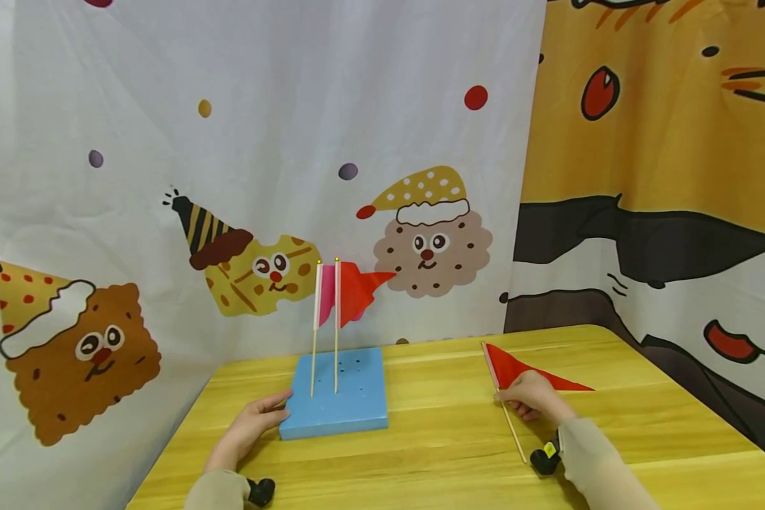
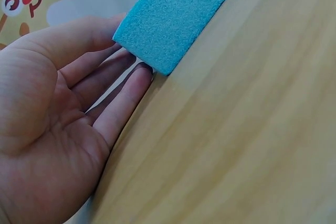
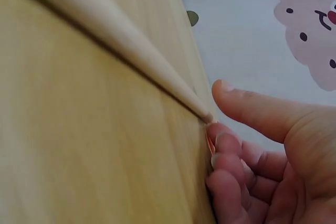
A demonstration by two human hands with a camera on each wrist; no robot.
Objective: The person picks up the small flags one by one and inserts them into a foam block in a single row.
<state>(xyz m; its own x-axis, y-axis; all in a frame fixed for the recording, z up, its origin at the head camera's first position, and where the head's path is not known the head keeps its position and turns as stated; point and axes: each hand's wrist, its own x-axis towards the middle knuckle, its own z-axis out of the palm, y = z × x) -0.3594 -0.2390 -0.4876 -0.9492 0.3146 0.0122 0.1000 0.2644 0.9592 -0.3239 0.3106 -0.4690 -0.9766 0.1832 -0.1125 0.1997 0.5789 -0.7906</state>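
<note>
A blue foam block (image 1: 363, 411) lies on the table, with two small flags on thin sticks standing upright in it: a pink flag (image 1: 326, 294) and a red flag (image 1: 353, 292). My left hand (image 1: 252, 423) is at the block's left side, thumb at the top edge and fingers stretched along its end (image 2: 163, 40). To the right, a red triangular flag (image 1: 508, 368) lies flat on a wooden stick (image 3: 136, 51). My right hand (image 1: 532, 394) is at this stick just below the cloth; fingertips touch it, while the thumb (image 3: 252, 106) stands apart.
Several small dark holes dot the block's top. Both lie on a wooden table (image 1: 421, 460), whose far edge meets a white curtain (image 1: 280, 127) printed with cartoon biscuits. An orange and black printed cloth (image 1: 663, 156) hangs at the right.
</note>
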